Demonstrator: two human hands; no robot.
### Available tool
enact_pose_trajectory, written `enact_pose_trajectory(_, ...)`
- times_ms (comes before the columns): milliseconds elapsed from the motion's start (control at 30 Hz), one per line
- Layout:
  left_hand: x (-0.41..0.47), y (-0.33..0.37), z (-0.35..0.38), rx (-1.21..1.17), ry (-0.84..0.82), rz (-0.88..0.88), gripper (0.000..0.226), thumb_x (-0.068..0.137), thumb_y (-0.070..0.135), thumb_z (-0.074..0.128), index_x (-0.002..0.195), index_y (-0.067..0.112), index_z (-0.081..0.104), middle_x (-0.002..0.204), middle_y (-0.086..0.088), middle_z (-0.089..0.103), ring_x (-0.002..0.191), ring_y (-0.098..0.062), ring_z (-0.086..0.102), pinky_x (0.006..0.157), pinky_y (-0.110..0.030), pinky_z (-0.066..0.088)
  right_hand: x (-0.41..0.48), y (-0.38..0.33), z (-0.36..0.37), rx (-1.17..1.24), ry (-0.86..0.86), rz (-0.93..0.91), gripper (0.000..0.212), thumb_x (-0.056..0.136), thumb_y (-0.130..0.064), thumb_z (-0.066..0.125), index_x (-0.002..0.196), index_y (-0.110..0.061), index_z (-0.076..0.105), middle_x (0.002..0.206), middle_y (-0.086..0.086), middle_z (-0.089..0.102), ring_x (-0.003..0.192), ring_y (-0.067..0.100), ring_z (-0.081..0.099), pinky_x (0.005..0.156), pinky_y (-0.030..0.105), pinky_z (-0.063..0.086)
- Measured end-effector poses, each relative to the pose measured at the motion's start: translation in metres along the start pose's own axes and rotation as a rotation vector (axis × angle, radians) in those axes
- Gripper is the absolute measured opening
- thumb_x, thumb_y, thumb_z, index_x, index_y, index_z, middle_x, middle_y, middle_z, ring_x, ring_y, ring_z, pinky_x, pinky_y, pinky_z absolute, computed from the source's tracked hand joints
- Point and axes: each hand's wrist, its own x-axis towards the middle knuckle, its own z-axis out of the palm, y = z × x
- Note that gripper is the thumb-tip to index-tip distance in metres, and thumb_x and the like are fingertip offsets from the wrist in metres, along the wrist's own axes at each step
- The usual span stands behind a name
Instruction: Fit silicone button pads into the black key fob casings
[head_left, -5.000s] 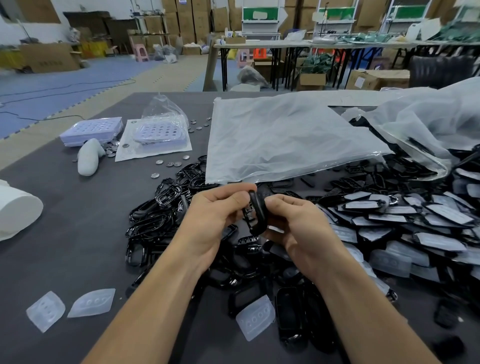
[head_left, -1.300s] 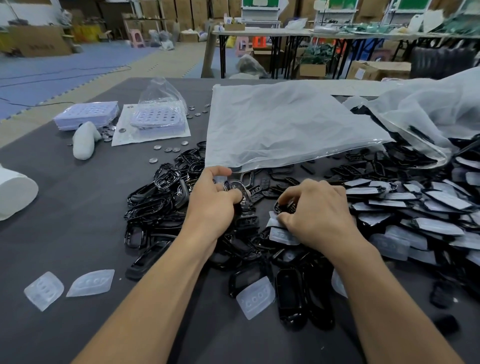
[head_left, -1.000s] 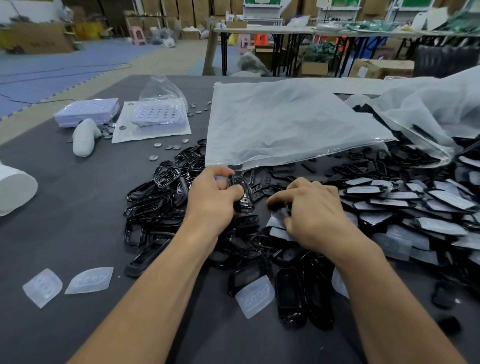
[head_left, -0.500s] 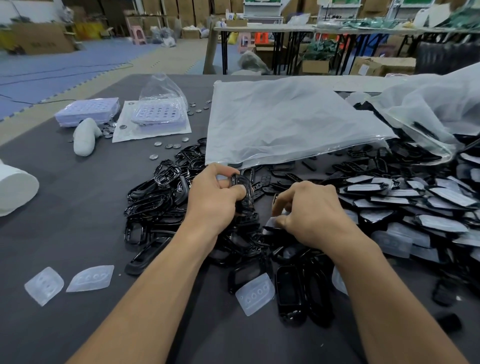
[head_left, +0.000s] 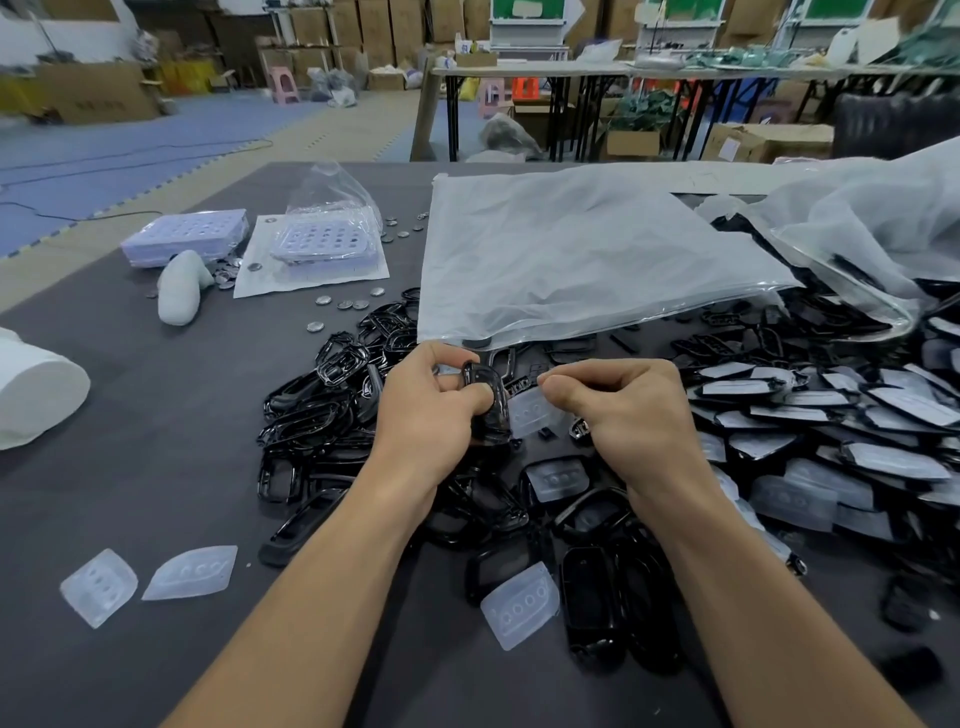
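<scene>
My left hand (head_left: 426, 410) grips a glossy black key fob casing (head_left: 491, 410), held on edge above the pile with the thumb across its face. My right hand (head_left: 618, 410) pinches a translucent silicone button pad (head_left: 535, 413) right beside the casing, almost touching it. A heap of empty black casings (head_left: 322, 410) spreads under and left of my hands. Casings with pads fitted (head_left: 852, 415) lie stacked to the right. Loose pads lie on the table: one (head_left: 522, 605) near my right forearm, two (head_left: 189, 571) at the lower left.
A large clear plastic bag (head_left: 582, 254) lies flat behind my hands; a second, crumpled bag (head_left: 872, 218) sits at the far right. Coin cell batteries (head_left: 345, 304), purple trays (head_left: 187, 236) and a white bottle-shaped object (head_left: 179, 286) are at the back left. A white roll (head_left: 36, 389) lies at the left edge.
My right hand lifted a silicone pad out of the pile and brought it up to the casing. My left hand kept hold of the casing and raised it slightly.
</scene>
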Motion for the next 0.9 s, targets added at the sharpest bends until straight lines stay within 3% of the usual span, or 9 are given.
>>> enact_pose_trajectory(133, -0.002, 0.005, -0.006, -0.082, -0.127, -0.045, 0.031, 0.085, -0.011, 0.065, 0.098, 0.017, 0.063, 0.080, -0.006, 0.078, 0.064, -0.018, 0.069, 0.051, -0.033, 0.055, 0.000, 0.001, 0.001, 0.061, 0.079, 0.002, 0.009, 0.081, -0.026, 0.083, 0.078, -0.034, 0.082, 0.071, -0.007, 0.077, 0.064, 0.006, 0.069, 0.067, 0.032, 0.055)
enact_pose_trajectory(233, -0.003, 0.008, -0.008, -0.151, -0.224, -0.105, 0.030, 0.086, -0.012, 0.062, 0.097, 0.016, 0.063, 0.087, -0.007, 0.080, 0.061, -0.015, 0.070, 0.045, -0.023, 0.050, -0.001, 0.002, 0.001, -0.011, 0.119, -0.025, 0.014, 0.085, -0.024, 0.078, 0.075, -0.033, 0.080, 0.064, -0.007, 0.074, 0.057, 0.004, 0.065, 0.060, 0.024, 0.054)
enact_pose_trajectory(333, -0.003, 0.009, -0.008, -0.207, -0.289, -0.128, 0.030, 0.090, -0.013, 0.059, 0.096, 0.016, 0.063, 0.091, -0.006, 0.080, 0.059, -0.017, 0.070, 0.048, -0.024, 0.054, -0.003, 0.003, 0.003, -0.105, 0.144, -0.082, 0.018, 0.088, -0.022, 0.076, 0.070, -0.028, 0.077, 0.061, -0.012, 0.071, 0.053, -0.001, 0.061, 0.052, 0.012, 0.044)
enact_pose_trajectory(400, -0.004, 0.009, -0.007, -0.201, -0.303, -0.111, 0.029, 0.091, -0.013, 0.059, 0.097, 0.015, 0.062, 0.094, -0.004, 0.080, 0.061, -0.015, 0.071, 0.049, -0.025, 0.054, -0.004, 0.003, 0.006, -0.142, 0.141, -0.090, 0.020, 0.090, -0.022, 0.075, 0.070, -0.025, 0.075, 0.062, -0.012, 0.070, 0.054, 0.000, 0.060, 0.054, 0.016, 0.046)
enact_pose_trajectory(533, -0.008, 0.008, -0.002, -0.130, -0.314, -0.095, 0.029, 0.091, -0.014, 0.057, 0.102, 0.013, 0.062, 0.092, -0.001, 0.079, 0.068, -0.014, 0.071, 0.049, -0.026, 0.054, -0.004, 0.003, 0.011, 0.032, 0.103, 0.001, 0.023, 0.094, -0.017, 0.071, 0.072, -0.020, 0.073, 0.061, -0.006, 0.069, 0.055, 0.006, 0.058, 0.055, 0.027, 0.050)
enact_pose_trajectory(667, -0.009, 0.008, 0.003, -0.076, -0.341, -0.128, 0.029, 0.090, -0.013, 0.060, 0.108, 0.009, 0.065, 0.087, -0.009, 0.079, 0.071, -0.017, 0.074, 0.051, -0.027, 0.055, -0.007, 0.004, 0.012, -0.063, 0.108, -0.115, 0.021, 0.095, -0.020, 0.070, 0.075, -0.023, 0.069, 0.060, -0.006, 0.069, 0.050, 0.007, 0.057, 0.051, 0.026, 0.046)
enact_pose_trajectory(800, -0.006, 0.004, 0.001, 0.062, -0.161, -0.109, 0.029, 0.083, -0.009, 0.069, 0.094, 0.018, 0.069, 0.081, -0.013, 0.076, 0.066, -0.028, 0.072, 0.057, -0.037, 0.060, -0.004, -0.001, 0.004, -0.011, 0.254, -0.167, 0.019, 0.095, -0.023, 0.074, 0.076, -0.025, 0.072, 0.063, -0.006, 0.070, 0.050, 0.009, 0.060, 0.049, 0.026, 0.048)
enact_pose_trajectory(867, -0.005, 0.000, 0.000, 0.206, -0.085, -0.037, 0.029, 0.079, -0.002, 0.073, 0.091, 0.024, 0.071, 0.078, 0.000, 0.078, 0.073, -0.027, 0.075, 0.071, -0.040, 0.063, -0.001, -0.003, -0.004, 0.159, 0.272, -0.086, 0.019, 0.093, -0.017, 0.076, 0.075, -0.022, 0.074, 0.060, 0.001, 0.069, 0.049, 0.014, 0.061, 0.048, 0.026, 0.048)
enact_pose_trajectory(900, -0.005, -0.001, 0.000, 0.274, -0.062, 0.011, 0.027, 0.078, 0.004, 0.074, 0.090, 0.028, 0.072, 0.077, 0.008, 0.078, 0.074, -0.019, 0.076, 0.073, -0.034, 0.062, 0.001, -0.004, -0.006, 0.249, 0.257, -0.033, 0.018, 0.092, -0.013, 0.076, 0.076, -0.019, 0.075, 0.059, 0.002, 0.068, 0.050, 0.016, 0.063, 0.047, 0.025, 0.048)
